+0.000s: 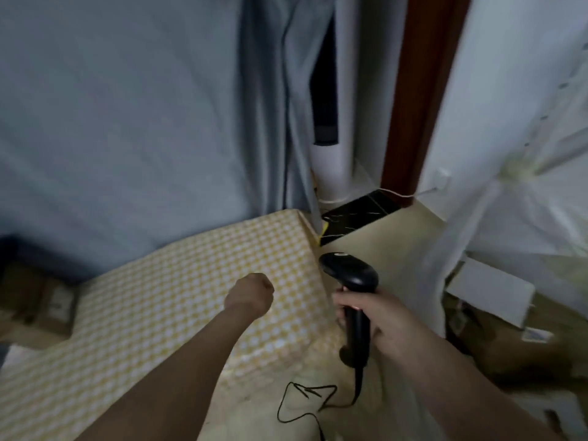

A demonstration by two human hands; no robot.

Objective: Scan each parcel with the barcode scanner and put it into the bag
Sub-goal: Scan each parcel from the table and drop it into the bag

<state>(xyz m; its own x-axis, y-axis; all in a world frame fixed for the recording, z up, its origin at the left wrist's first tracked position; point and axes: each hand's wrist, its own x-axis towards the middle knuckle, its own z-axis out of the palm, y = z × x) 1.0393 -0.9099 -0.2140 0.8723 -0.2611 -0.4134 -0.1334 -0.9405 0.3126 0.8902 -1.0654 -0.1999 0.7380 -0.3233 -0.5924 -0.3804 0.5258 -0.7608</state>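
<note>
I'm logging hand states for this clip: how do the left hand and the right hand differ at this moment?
The left hand is curled into a fist and holds nothing; the right hand grips the handle of the black barcode scanner. The left hand is over the yellow checked cloth; the right hand is past the cloth's edge, above the floor. Both arms are bare and reach forward.
</note>
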